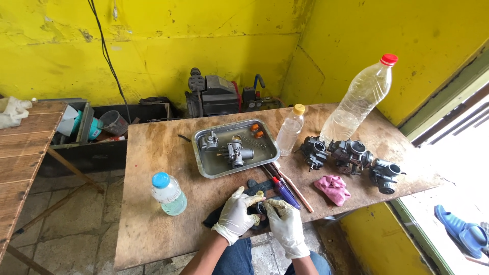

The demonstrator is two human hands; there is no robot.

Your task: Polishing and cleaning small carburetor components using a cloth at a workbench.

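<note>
Here both gloved hands, left [237,216] and right [285,224], clasp a small dark part [260,208] over the wooden table [153,224]

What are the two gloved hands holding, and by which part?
Both the left hand and the right hand grip a small dark part between their fingertips; its kind and the exact hold cannot be told.
</note>
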